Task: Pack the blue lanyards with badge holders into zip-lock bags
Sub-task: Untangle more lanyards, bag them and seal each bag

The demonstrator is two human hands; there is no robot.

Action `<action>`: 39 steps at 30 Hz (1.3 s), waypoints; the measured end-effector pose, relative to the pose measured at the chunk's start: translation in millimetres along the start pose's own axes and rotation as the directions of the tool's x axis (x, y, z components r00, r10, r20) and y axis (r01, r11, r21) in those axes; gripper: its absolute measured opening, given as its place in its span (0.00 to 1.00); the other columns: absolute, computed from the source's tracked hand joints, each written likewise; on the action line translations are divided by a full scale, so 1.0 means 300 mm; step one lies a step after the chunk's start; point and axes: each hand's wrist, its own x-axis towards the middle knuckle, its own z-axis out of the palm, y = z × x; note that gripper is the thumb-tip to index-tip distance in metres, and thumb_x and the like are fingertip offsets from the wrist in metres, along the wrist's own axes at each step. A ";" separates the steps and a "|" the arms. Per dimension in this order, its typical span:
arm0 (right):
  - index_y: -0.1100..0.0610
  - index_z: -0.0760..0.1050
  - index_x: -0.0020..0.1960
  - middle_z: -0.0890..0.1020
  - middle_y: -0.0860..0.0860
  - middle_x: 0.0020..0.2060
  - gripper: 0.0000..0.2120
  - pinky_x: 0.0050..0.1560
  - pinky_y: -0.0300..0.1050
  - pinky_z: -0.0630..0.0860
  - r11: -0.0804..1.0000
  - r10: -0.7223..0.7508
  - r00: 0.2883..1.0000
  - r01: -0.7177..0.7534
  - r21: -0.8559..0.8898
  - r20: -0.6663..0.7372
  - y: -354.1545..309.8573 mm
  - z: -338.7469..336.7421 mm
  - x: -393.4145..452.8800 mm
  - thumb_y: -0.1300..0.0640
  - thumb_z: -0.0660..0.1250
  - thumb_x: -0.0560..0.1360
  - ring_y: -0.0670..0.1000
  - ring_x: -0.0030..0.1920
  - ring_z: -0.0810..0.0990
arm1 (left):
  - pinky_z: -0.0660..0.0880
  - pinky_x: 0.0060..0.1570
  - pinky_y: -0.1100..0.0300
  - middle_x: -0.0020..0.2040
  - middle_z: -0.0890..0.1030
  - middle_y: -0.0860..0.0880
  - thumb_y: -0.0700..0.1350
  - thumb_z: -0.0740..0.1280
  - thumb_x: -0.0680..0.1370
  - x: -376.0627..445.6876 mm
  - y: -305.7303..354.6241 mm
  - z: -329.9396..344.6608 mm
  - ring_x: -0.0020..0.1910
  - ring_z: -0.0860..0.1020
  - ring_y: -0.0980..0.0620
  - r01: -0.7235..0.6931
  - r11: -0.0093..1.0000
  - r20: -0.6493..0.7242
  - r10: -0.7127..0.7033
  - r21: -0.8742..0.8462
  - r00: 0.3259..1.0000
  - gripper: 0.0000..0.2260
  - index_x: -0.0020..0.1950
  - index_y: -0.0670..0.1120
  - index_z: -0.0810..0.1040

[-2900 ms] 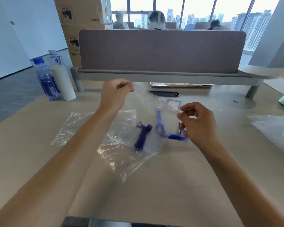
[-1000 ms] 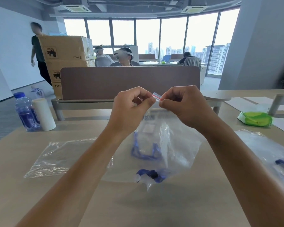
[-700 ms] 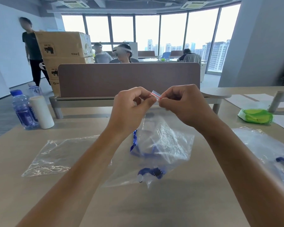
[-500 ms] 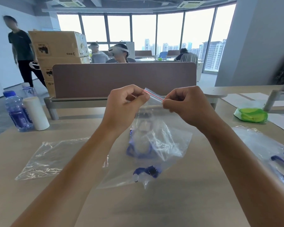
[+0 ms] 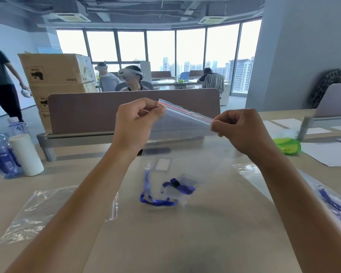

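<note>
My left hand (image 5: 138,119) and my right hand (image 5: 238,129) each pinch one end of the red-lined zip strip of a clear zip-lock bag (image 5: 185,121), held taut above the table. The bag hangs from the strip toward me. Through its plastic I see a blue lanyard (image 5: 156,201) with its black clip and a clear badge holder (image 5: 187,182) low in the bag. An empty zip-lock bag (image 5: 37,211) lies flat on the table at the left. At the right edge lies another bag (image 5: 331,201) with a blue lanyard inside.
Two water bottles (image 5: 0,154) and a white cylinder (image 5: 26,154) stand at the far left. A brown desk divider (image 5: 87,111) runs across the back of the table. A green packet (image 5: 287,145) and white papers (image 5: 331,152) lie at the right. People sit and walk beyond the divider.
My hands, pinched close together on the zip strip a second ago, have slid apart to its two ends. The bag is lifted higher and stretched wide, with the lanyard inside.
</note>
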 end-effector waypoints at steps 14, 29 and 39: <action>0.53 0.85 0.39 0.85 0.56 0.33 0.03 0.31 0.34 0.71 0.994 0.106 0.974 -0.111 -0.015 -0.198 0.205 -0.117 -0.007 0.58 0.75 0.71 0.46 0.29 0.75 | 0.74 0.41 0.68 0.37 0.83 0.49 0.43 0.74 0.77 0.029 -0.053 0.169 0.36 0.75 0.56 0.070 0.995 -0.053 -0.074 -0.072 0.996 0.03 0.44 0.45 0.86; 0.50 0.83 0.41 0.84 0.46 0.32 0.06 0.35 0.32 0.73 0.991 0.125 0.957 -0.134 -0.018 -0.263 0.313 -0.278 -0.039 0.56 0.74 0.77 0.45 0.33 0.77 | 0.74 0.40 0.68 0.40 0.85 0.47 0.45 0.70 0.79 -0.017 -0.017 0.333 0.34 0.75 0.61 0.091 0.992 0.012 -0.090 -0.085 0.996 0.07 0.52 0.46 0.87; 0.55 0.83 0.44 0.83 0.49 0.32 0.04 0.35 0.38 0.74 0.992 0.115 0.925 -0.123 0.001 -0.363 0.292 -0.473 -0.114 0.56 0.75 0.76 0.46 0.32 0.78 | 0.74 0.37 0.62 0.37 0.84 0.46 0.42 0.71 0.79 -0.044 0.093 0.482 0.32 0.75 0.55 0.044 0.984 0.016 -0.042 -0.173 0.999 0.05 0.50 0.45 0.87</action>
